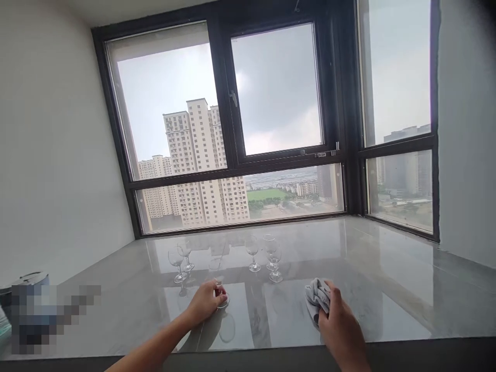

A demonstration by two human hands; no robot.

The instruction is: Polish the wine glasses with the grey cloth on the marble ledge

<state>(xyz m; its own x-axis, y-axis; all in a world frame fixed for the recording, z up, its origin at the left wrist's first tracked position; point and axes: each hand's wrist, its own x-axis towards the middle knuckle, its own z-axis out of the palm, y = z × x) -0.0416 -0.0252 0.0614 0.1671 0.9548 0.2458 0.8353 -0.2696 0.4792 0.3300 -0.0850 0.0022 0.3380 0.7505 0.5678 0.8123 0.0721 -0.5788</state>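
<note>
My left hand (207,302) is closed, its fingers pinching the lower part of a clear stemmed glass (217,267) just above the glossy grey ledge. The bowl rises above my fingers, and the round foot shows beside them. Whether the foot touches the ledge I cannot tell. To the right, my right hand (338,320) grips a crumpled grey cloth (316,295) near the ledge's front. Beyond my left hand stand two more stemmed glasses, a nearer glass (175,258) and one behind it (186,252). Three others, including a leftmost glass (252,250) and a front glass (275,258), stand upright between my hands, farther back.
The shiny tiled ledge (387,268) reflects the windows and glasses. Dark window frames (228,170) border its back, with pale walls on both sides. At the far left lies a partly blurred-out item (33,279). The ledge's front edge runs below my hands.
</note>
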